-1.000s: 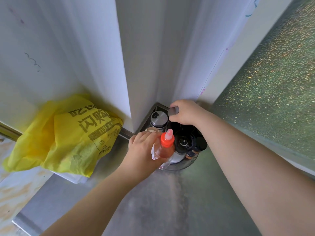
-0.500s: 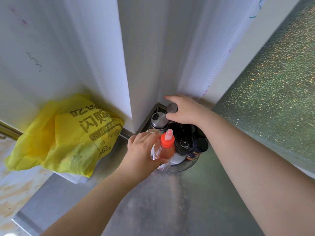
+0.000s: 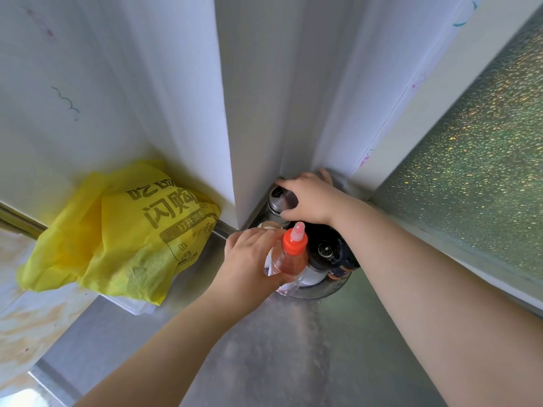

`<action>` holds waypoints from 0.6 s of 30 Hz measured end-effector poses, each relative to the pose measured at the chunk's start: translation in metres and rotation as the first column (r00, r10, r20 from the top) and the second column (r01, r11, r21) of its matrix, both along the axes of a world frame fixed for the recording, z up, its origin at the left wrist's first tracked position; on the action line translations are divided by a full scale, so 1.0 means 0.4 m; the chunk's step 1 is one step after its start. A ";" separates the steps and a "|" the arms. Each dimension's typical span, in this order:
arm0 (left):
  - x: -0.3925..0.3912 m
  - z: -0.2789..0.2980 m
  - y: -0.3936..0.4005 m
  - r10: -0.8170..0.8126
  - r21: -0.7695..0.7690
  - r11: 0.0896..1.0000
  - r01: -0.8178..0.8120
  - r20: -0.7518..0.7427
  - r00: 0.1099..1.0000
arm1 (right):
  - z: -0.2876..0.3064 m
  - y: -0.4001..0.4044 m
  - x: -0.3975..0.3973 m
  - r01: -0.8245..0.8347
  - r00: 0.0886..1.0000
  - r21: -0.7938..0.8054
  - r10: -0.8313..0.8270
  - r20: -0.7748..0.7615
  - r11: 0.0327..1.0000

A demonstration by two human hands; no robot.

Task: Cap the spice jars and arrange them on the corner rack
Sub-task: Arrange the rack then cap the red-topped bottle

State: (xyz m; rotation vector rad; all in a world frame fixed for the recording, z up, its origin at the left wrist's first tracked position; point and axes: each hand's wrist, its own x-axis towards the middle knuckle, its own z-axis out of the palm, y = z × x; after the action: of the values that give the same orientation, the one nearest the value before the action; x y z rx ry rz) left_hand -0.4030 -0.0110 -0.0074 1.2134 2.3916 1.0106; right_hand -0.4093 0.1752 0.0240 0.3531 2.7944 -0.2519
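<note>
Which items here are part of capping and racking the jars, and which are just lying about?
Job:
steel-lidded jar, gripped by right hand
orange-capped bottle, held by left hand
black-lidded jar
corner rack

Lying about:
yellow bag

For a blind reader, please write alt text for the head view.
Left hand holds an orange-capped bottle at a corner rack, while the right hand grips a steel jar. A yellow bag lies left.

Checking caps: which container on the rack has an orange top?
The clear bottle held by the left hand; the neighbouring tops are steel or black.
</note>
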 end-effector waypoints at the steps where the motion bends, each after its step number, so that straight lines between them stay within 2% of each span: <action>1: 0.000 0.001 -0.001 0.001 -0.004 1.000 -0.001 0.002 1.000 | 0.000 0.000 0.000 0.001 1.000 -0.008 -0.001 0.012 1.000; 3: 0.002 0.005 -0.002 0.003 0.003 1.000 -0.003 -0.002 1.000 | 0.012 -0.004 0.005 -0.002 1.000 -0.032 0.002 -0.022 0.999; 6: 0.006 0.009 -0.004 0.018 0.012 1.000 -0.018 -0.002 1.000 | 0.049 -0.016 0.021 -0.092 0.983 -0.117 0.072 -0.170 0.989; 8: 0.008 0.007 -0.004 0.030 0.012 0.999 -0.030 -0.014 0.999 | 0.069 -0.031 0.036 -0.221 0.972 -0.159 0.204 -0.117 0.962; 11: 0.011 -0.002 -0.009 0.028 0.020 0.999 -0.027 -0.035 0.999 | 0.075 -0.051 0.050 -0.321 0.938 -0.189 0.339 0.075 0.928; 13: 0.010 -0.005 -0.015 0.015 0.017 1.000 -0.014 -0.043 0.999 | 0.076 -0.058 0.051 -0.320 0.932 -0.195 0.345 0.110 0.927; 18: 0.015 -0.002 -0.033 0.014 0.042 0.999 -0.013 -0.045 0.999 | 0.075 -0.080 0.053 -0.268 0.956 -0.150 0.282 0.082 0.952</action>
State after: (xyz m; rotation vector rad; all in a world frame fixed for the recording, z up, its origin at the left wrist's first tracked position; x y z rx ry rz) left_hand -0.3969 -0.0242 -0.0082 1.2488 2.4273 1.0536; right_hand -0.3882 0.1431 0.0542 -0.0571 2.6643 -0.3472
